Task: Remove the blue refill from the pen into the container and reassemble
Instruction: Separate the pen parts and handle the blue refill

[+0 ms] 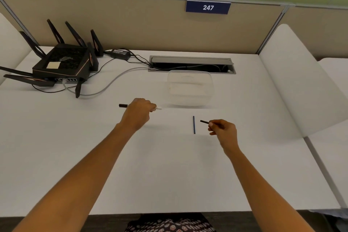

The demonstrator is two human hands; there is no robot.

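Note:
My left hand is closed around the pen body, which lies level above the table; its dark end sticks out to the left and a whitish tip shows to the right. My right hand pinches a short dark pen part that points up and left. The thin blue refill lies on the white table between my hands, just left of my right hand, touching neither. A clear plastic container stands open behind the refill with nothing visible inside.
A black router with several antennas sits at the back left, with a power adapter and cables trailing toward the open cable hatch behind the container. White side dividers flank the desk. A beige partition carries a sign 247.

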